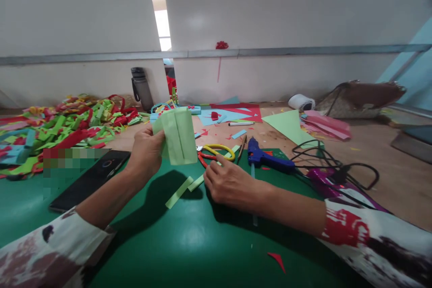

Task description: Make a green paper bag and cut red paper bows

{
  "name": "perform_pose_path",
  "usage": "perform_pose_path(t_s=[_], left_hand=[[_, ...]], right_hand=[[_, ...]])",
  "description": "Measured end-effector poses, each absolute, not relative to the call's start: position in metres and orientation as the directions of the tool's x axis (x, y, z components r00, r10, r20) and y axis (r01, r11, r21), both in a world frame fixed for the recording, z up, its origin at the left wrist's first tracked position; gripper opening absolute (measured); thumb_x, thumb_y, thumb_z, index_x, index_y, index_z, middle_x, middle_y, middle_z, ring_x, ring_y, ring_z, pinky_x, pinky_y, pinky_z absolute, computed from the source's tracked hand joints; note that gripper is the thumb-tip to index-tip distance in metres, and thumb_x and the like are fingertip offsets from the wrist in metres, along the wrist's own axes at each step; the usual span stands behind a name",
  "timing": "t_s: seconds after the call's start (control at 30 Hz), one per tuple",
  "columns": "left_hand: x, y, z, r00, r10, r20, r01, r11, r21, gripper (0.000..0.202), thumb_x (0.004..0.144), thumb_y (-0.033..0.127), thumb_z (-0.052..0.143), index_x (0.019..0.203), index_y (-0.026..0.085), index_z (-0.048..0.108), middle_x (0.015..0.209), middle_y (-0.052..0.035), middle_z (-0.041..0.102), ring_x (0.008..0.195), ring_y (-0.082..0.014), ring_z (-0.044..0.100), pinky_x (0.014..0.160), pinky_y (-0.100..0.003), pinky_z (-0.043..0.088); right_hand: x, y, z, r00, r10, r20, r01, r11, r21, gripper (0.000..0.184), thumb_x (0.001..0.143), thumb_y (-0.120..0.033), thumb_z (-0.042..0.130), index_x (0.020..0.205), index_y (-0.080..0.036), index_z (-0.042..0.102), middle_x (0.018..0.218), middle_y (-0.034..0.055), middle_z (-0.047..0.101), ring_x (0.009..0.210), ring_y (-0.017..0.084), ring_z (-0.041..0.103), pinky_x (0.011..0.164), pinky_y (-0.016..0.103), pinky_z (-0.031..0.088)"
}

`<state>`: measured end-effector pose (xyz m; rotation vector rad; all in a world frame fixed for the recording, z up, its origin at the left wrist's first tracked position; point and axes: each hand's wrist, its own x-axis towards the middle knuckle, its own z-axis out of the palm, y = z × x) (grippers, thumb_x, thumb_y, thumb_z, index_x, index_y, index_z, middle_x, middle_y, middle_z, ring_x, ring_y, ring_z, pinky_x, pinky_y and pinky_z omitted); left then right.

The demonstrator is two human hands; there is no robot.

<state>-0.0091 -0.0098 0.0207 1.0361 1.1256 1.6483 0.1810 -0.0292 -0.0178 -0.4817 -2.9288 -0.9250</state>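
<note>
"Head view: what have we got in our left hand [146, 150]?"

"A folded pale-green paper piece [186, 137], grasped by its left edge between thumb and fingers and held up above the green surface [189, 245], to the left of our right hand [229, 182]."

"And that right hand?"

"Its fingers are bunched low over a pale-green paper strip [195, 183], just short of the scissors [221, 146]. We can't tell whether they pinch the strip or merely rest there."

"How do we handle this well?"

"We'd judge a light edge grip best, so the folds aren't crushed, with the seam left in sight. Thin strips seem easiest taken near one end, and we should mind the glue gun [270, 158] beyond our right wrist; its tip could be hot."

"Which way does the piece point?"

"Nearly upright: its long axis runs up and down, the top leaning slightly towards our left hand, the seamed face turned to us. Our strip slants, its near end pointing left of the right hand."
</note>
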Motion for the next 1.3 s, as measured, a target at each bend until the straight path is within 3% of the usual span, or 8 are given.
perform_pose_path(t_s=[0.37, 0.5, 0.67, 0.8, 0.9, 0.97, 1.13, 1.3], left_hand=[[-0.018, 0.006, 0.01, -0.192, 0.981, 0.007, -0.386, -0.082, 0.919, 0.019, 0.05, 0.011, 0.072, 0.065, 0.013, 0.06, 0.049, 0.0018, 0.063, 0.045, -0.0154, 0.06, 0.048, -0.025, 0.05], [-0.02, 0.002, 0.023, -0.106, 0.994, 0.013, -0.42, -0.056, 0.906, 0.012, 0.054, 0.005, 0.066, 0.063, 0.012, 0.061, 0.049, 0.0014, 0.062, 0.04, -0.012, 0.056, 0.042, -0.021, 0.048], [-0.025, -0.003, 0.026, 0.103, 0.994, 0.04, -0.374, 0.002, 0.927, 0.018, 0.059, 0.009, 0.068, 0.077, 0.008, 0.069, 0.064, -0.0069, 0.07, 0.056, -0.0156, 0.064, 0.052, -0.022, 0.052], [-0.02, -0.009, 0.02, 0.366, 0.93, 0.025, -0.277, 0.083, 0.957, 0.039, 0.065, 0.02, 0.07, 0.102, 0.008, 0.067, 0.077, -0.0133, 0.072, 0.063, -0.0176, 0.066, 0.05, -0.019, 0.049], [-0.01, -0.018, 0.018, 0.435, 0.9, -0.035, -0.25, 0.158, 0.955, 0.041, 0.059, 0.017, 0.075, 0.099, 0.015, 0.069, 0.064, -0.0059, 0.071, 0.057, -0.0171, 0.065, 0.051, -0.02, 0.049], [-0.005, -0.023, 0.017, 0.468, 0.883, -0.043, -0.21, 0.158, 0.965, 0.037, 0.057, 0.019, 0.077, 0.093, 0.014, 0.071, 0.063, -0.0067, 0.071, 0.052, -0.016, 0.063, 0.044, -0.018, 0.043], [-0.002, -0.03, 0.013, 0.513, 0.858, -0.028, -0.056, 0.066, 0.996, 0.025, 0.063, 0.03, 0.075, 0.077, 0.01, 0.073, 0.065, -0.0111, 0.071, 0.052, -0.0165, 0.061, 0.049, -0.022, 0.045], [0.003, -0.032, 0.006, 0.459, 0.888, 0.04, -0.082, -0.002, 0.997, 0.016, 0.064, 0.027, 0.074, 0.065, 0.011, 0.071, 0.059, -0.0062, 0.068, 0.049, -0.0138, 0.057, 0.049, -0.022, 0.042]], right_hand=[[0.166, -0.015, -0.029, -0.919, 0.311, 0.243, 0.386, 0.833, 0.396, 0.024, 0.079, -0.001, 0.043, 0.068, -0.008, 0.064, 0.065, 0.0145, 0.063, 0.063, 0.023, 0.054, 0.069, 0.044, 0.038], [0.174, -0.009, -0.014, -0.817, 0.419, 0.397, 0.516, 0.838, 0.178, 0.015, 0.071, -0.001, 0.049, 0.068, -0.007, 0.062, 0.067, 0.0142, 0.064, 0.061, 0.02, 0.056, 0.061, 0.036, 0.04], [0.187, -0.008, 0.023, -0.49, 0.619, 0.614, 0.611, 0.746, -0.264, 0.018, 0.078, -0.006, 0.042, 0.069, -0.012, 0.057, 0.061, 0.0051, 0.061, 0.054, 0.014, 0.057, 0.05, 0.025, 0.041], [0.197, -0.01, 0.047, -0.269, 0.707, 0.654, 0.475, 0.688, -0.548, 0.017, 0.084, -0.015, 0.037, 0.073, -0.015, 0.05, 0.058, 0.0017, 0.061, 0.052, 0.012, 0.061, 0.048, 0.022, 0.048], [0.202, -0.012, 0.057, -0.078, 0.813, 0.577, 0.075, 0.582, -0.81, 0.008, 0.079, -0.022, 0.051, 0.074, -0.016, 0.052, 0.058, -0.001, 0.06, 0.051, 0.012, 0.062, 0.046, 0.022, 0.049], [0.203, -0.011, 0.059, 0.0, 0.873, 0.488, -0.157, 0.482, -0.862, 0.011, 0.071, -0.024, 0.061, 0.072, -0.016, 0.054, 0.056, -0.0029, 0.058, 0.048, 0.012, 0.061, 0.043, 0.021, 0.047], [0.206, -0.007, 0.056, 0.047, 0.897, 0.44, -0.187, 0.44, -0.878, 0.017, 0.069, -0.031, 0.065, 0.073, -0.016, 0.056, 0.06, -0.0027, 0.06, 0.051, 0.011, 0.06, 0.048, 0.022, 0.048], [0.202, -0.011, 0.041, -0.178, 0.924, 0.34, -0.089, 0.328, -0.94, 0.029, 0.071, -0.042, 0.067, 0.069, -0.014, 0.062, 0.059, -0.0002, 0.061, 0.053, 0.011, 0.059, 0.049, 0.021, 0.046]])
